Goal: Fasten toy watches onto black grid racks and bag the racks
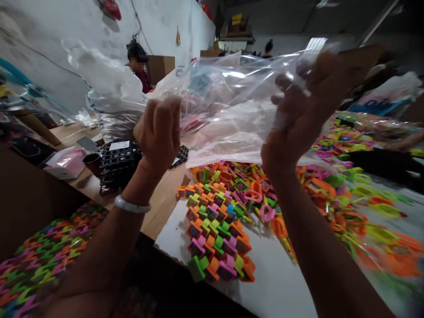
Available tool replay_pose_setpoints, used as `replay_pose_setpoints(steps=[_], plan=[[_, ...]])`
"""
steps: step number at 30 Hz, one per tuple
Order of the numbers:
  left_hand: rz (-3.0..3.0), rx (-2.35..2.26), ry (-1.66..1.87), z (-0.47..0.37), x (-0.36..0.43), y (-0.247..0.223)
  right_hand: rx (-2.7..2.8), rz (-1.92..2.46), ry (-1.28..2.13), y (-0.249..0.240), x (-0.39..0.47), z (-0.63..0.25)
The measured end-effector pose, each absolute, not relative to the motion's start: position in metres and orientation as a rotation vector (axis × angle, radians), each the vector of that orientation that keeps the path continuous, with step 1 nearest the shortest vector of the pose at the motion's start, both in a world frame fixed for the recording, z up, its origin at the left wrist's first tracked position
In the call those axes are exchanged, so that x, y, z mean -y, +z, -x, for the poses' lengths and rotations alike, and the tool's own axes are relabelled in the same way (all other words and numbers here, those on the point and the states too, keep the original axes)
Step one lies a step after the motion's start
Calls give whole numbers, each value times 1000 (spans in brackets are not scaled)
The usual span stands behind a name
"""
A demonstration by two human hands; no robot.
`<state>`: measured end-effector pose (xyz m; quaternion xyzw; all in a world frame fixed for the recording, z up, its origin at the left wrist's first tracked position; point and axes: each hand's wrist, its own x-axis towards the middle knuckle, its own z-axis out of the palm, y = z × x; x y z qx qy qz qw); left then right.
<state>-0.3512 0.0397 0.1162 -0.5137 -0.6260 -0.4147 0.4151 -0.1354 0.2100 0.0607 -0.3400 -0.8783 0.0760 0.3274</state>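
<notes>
A clear plastic bag (pixel 232 115) stretches between my two hands, above a heap of small colourful plastic toys. My left hand (pixel 160 126) is closed on the bag's left edge, and a pale bangle (pixel 132 205) circles that wrist. Raised higher, my right hand (pixel 294 106) has its fingers curled in the film at the bag's right side; plastic covers some fingertips and motion blurs them. Below the bag, orange, pink, green and yellow watch-like toys (pixel 215 221) stand packed in rows on a white board (pixel 268 287). Loose toys (pixel 255 190) lie jumbled behind and beside them.
Left on the wooden table are black trays (pixel 117 161), a dark cup (pixel 92 163) and a stuffed white bag (pixel 106 84). More toys (pixel 43 247) fill a container at lower left. A co-worker (pixel 139 66) is at the back; another person's hand (pixel 406 142) reaches in at right.
</notes>
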Motion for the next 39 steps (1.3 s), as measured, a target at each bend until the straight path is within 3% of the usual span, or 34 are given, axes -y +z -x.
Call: replay_pose_setpoints(steps=[6, 10, 20, 28, 34, 39], plan=[[1680, 1796, -1053, 356, -28, -13, 2211, 743, 432, -35, -177, 124], [1768, 2097, -1356, 324, 2, -66, 2206, 666, 635, -59, -156, 108], [1586, 2186, -1676, 261, 58, -71, 2017, 926, 863, -73, -101, 65], [1339, 2230, -1436, 281, 30, -84, 2189, 934, 313, -83, -131, 88], [1444, 2247, -1447, 273, 55, -86, 2061, 963, 789, -66, -108, 75], [1426, 2171, -1495, 250, 86, -91, 1972, 914, 634, -69, -80, 53]])
